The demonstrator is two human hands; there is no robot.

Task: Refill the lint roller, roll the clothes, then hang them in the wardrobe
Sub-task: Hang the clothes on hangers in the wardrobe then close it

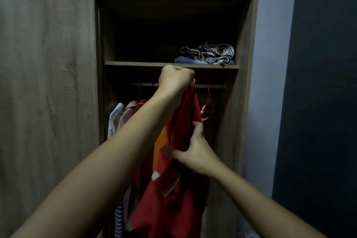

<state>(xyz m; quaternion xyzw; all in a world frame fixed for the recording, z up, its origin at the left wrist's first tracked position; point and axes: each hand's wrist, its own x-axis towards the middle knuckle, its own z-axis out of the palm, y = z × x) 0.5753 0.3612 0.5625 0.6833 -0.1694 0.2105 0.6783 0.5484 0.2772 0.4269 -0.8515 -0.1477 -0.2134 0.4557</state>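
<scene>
A person's left hand (174,79) is fisting its grip around the top of a soft red garment (173,189) just below the wood-grain wardrobe (245,102) shelf, near the thin rail (212,85). The right hand (195,152) is pinching the draping cloth's side. Folded patterned fabrics (210,54) are lying on the shelf.

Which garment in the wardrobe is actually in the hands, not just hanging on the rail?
The red garment: left hand grips its top, right hand pinches its side. The white and pink ones hang untouched at left.
</scene>
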